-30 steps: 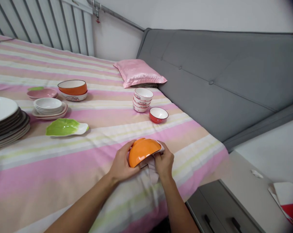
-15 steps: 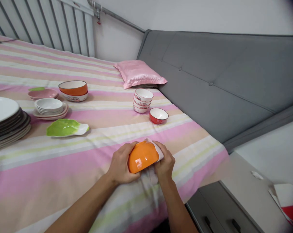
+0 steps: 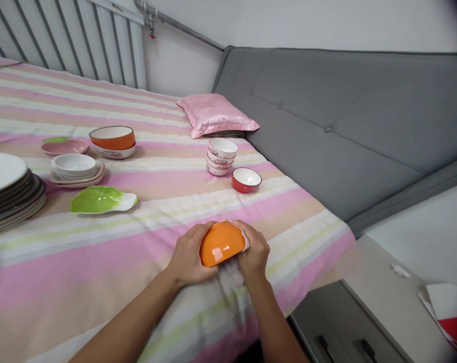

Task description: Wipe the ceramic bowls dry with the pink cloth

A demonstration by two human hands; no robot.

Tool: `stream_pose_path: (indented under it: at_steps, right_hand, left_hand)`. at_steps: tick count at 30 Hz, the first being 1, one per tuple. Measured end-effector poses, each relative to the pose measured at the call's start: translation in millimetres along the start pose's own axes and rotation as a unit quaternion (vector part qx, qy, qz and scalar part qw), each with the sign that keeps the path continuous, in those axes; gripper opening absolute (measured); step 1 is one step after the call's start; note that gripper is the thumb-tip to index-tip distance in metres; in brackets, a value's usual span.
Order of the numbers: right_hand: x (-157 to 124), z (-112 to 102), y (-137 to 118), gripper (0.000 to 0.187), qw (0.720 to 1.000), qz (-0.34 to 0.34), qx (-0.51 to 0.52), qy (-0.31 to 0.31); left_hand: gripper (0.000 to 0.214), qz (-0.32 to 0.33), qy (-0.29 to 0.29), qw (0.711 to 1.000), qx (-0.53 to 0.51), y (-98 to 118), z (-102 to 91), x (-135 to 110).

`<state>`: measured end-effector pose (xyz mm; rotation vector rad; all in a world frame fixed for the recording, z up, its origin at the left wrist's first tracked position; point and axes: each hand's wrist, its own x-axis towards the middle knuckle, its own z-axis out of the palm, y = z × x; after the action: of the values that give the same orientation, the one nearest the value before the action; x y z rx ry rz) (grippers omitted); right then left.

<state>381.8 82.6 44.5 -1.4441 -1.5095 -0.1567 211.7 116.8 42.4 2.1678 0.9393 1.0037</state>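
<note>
An orange bowl point(image 3: 221, 244) is held tilted on its side above the near edge of the bed, its glossy outside facing me. My left hand point(image 3: 188, 257) grips the bowl's left side, thumb below and fingers behind. Around the right side, my right hand point(image 3: 254, 249) is closed on a thin white cloth point(image 3: 246, 241), pressing it against the bowl's edge. Most of the cloth and the bowl's inside are hidden. Beyond the hands stand a small red bowl point(image 3: 246, 181) and a stack of white bowls with red rims point(image 3: 221, 159).
On the striped bedspread point(image 3: 100, 272), to the left, are a leaf-shaped green dish point(image 3: 100, 200), small white dishes point(image 3: 75, 166), a plate stack point(image 3: 12, 201) and an orange bowl on a white one point(image 3: 114, 141). A pink pillow point(image 3: 217, 116) lies near the grey headboard point(image 3: 345, 116). A cabinet point(image 3: 338, 322) stands right.
The white cloth has shifted along the bowl's right edge and less of it shows. My right hand has moved slightly left, and the bowl has turned a little. The left hand keeps its grip.
</note>
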Motion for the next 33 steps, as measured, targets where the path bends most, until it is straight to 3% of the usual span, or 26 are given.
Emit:
stream_pose_path:
  at_steps: [4, 9, 14, 17, 24, 33]
  right_hand:
    - [3.1, 1.5, 1.6, 0.048, 0.987, 0.134, 0.054, -0.076]
    - [4.8, 3.9, 7.9, 0.051, 0.975, 0.18, 0.075, -0.103]
    - [3.0, 3.0, 10.4, 0.045, 0.969, 0.213, 0.062, -0.107]
    - [1.1, 1.4, 8.4, 0.044, 0.965, 0.231, 0.087, -0.092]
    - [-4.7, 0.1, 0.0, 0.044, 0.969, 0.176, 0.171, -0.018]
    - [-4.2, -0.5, -6.2, 0.035, 0.983, 0.075, 0.17, 0.006]
  left_hand:
    - [0.077, -0.074, -0.017, 0.995, -0.07, 0.9, 5.1, 1.2]
    - [0.088, -0.135, -0.041, 0.971, -0.19, 5.5, 3.7, 2.4]
    - [0.069, -0.127, -0.073, 0.971, -0.191, 9.6, -5.7, 6.2]
    - [0.069, -0.1, -0.049, 0.981, -0.156, 7.3, -5.4, 6.2]
    - [0.075, -0.009, -0.029, 0.995, -0.093, -1.4, -5.8, 1.4]
    - [0.074, 0.057, 0.0, 0.996, -0.065, -4.8, -7.7, 0.2]
